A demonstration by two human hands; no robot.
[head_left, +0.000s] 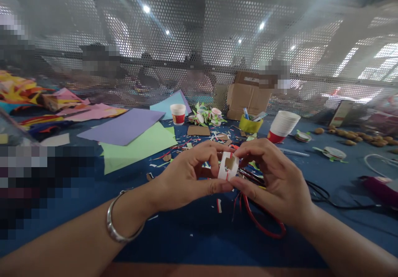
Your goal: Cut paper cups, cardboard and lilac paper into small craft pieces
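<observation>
Between my two hands, above the blue table, is a small white piece of paper cup (224,172) with thin red lines and a square opening in its side. My left hand (189,173), with a silver bangle at the wrist, pinches its left side between thumb and fingers. Thumb and fingertips of my right hand (273,177) grip the right side. Below and behind the hands lie paper scraps (219,205) and a red loop (264,223), perhaps a scissors handle, partly covered by my right hand.
Purple paper (124,125) and green paper (137,148) lie at left. Behind stand a paper cup (178,114), a yellow pen holder (250,124), a cup stack (283,125) and a cardboard box (248,96). Walnut-like pieces (357,137) and a purple tool with a cord (379,189) are at right.
</observation>
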